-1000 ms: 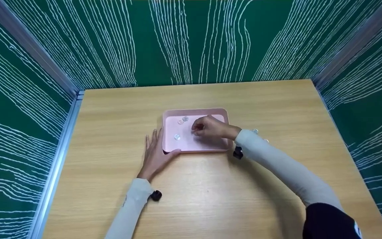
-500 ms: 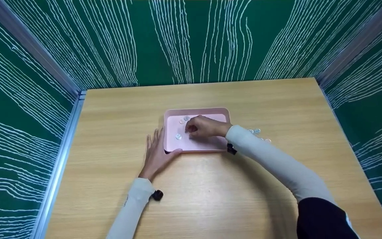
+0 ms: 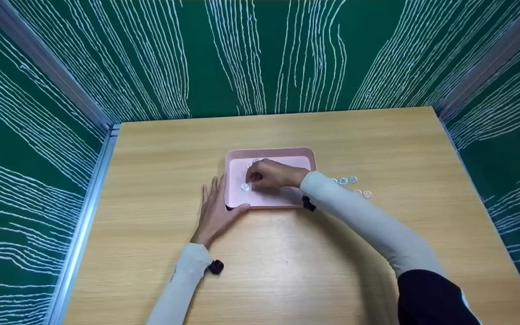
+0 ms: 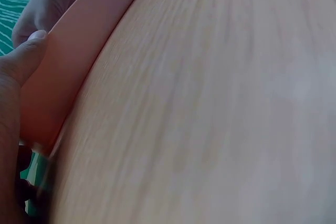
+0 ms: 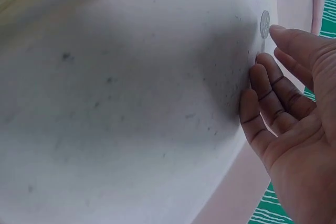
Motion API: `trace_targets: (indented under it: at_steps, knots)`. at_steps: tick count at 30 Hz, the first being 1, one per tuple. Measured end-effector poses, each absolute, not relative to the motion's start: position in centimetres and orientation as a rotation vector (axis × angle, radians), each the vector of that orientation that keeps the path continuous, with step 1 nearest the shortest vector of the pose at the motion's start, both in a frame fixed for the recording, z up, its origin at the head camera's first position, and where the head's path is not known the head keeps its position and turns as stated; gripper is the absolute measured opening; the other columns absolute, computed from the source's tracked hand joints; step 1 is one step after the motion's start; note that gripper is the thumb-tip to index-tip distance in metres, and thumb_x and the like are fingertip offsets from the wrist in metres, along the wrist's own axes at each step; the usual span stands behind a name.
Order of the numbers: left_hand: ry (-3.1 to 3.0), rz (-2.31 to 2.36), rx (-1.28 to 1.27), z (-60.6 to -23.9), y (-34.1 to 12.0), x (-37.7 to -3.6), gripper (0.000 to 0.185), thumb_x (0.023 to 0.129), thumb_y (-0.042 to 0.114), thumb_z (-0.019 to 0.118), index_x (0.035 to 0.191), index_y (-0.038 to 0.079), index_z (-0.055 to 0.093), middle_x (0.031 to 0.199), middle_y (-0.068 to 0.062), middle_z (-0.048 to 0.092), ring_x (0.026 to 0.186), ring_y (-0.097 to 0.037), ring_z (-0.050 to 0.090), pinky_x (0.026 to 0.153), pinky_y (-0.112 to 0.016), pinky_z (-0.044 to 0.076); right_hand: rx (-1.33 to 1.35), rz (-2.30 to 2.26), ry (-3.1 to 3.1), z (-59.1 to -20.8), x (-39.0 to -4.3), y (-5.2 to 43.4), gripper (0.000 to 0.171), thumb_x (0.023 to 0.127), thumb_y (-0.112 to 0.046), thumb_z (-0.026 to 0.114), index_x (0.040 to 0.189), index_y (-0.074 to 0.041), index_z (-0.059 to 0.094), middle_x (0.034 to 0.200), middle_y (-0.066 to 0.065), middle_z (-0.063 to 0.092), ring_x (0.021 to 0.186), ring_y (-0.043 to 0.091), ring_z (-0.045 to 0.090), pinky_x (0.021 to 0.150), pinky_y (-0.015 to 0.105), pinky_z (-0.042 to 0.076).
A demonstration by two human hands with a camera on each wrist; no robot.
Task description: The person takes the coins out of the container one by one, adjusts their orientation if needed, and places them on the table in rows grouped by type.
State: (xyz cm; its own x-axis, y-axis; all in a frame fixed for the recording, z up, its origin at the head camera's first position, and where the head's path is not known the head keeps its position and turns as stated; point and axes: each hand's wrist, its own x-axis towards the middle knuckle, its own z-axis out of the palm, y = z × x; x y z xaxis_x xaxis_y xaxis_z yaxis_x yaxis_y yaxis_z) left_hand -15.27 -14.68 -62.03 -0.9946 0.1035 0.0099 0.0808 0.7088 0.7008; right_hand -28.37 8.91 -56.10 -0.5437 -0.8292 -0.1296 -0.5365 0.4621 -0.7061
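Observation:
A shallow pink tray lies on the wooden table. My left hand braces its near left corner, fingers straight along the side and thumb on the front rim; in the left wrist view that thumb touches the wall's top edge. Inside the tray, my right hand is low over the floor with loosely bent fingers, and I see nothing held in it. A silver coin lies just beside its fingertips. The right wrist view shows a coin close to the thumb. Behind the hand, a copper-coloured coin and another silver one are partly hidden.
Right of the tray, several silver coins lie in a row on the table. Copper-coloured coins lie in front of them, partly covered by the right sleeve. Green panels with white lines enclose the table.
My right hand has moved left across the tray, up to the silver coin. Its sleeve now uncovers more coins on the table. The left hand stays at the corner.

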Motion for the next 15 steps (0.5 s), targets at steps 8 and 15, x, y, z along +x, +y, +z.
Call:
trace_targets:
  at_steps: [8,15]
  knots:
    - [2.881,1.178,0.148,-62.0,-14.8,-15.2,0.126,0.087,0.083,0.074,0.180,0.024,0.011,0.183,-0.018,0.013,0.171,-0.033,0.001,0.137,-0.051,-0.012,-1.139,-0.810,2.245,-55.9,-28.6,7.8,0.021,0.101,-0.009,0.079,0.121,-0.002,0.079,0.105,0.008,0.074,0.092,0.018,0.064,0.083,0.031,0.057]
    - [2.890,1.191,0.161,-62.1,-14.7,-15.3,0.125,0.087,0.079,0.076,0.180,0.025,0.012,0.183,-0.018,0.015,0.171,-0.033,0.004,0.136,-0.051,-0.013,-1.114,-0.746,2.232,-56.1,-29.1,7.4,0.020,0.101,-0.013,0.080,0.120,-0.007,0.080,0.104,0.004,0.073,0.090,0.016,0.065,0.080,0.029,0.056]
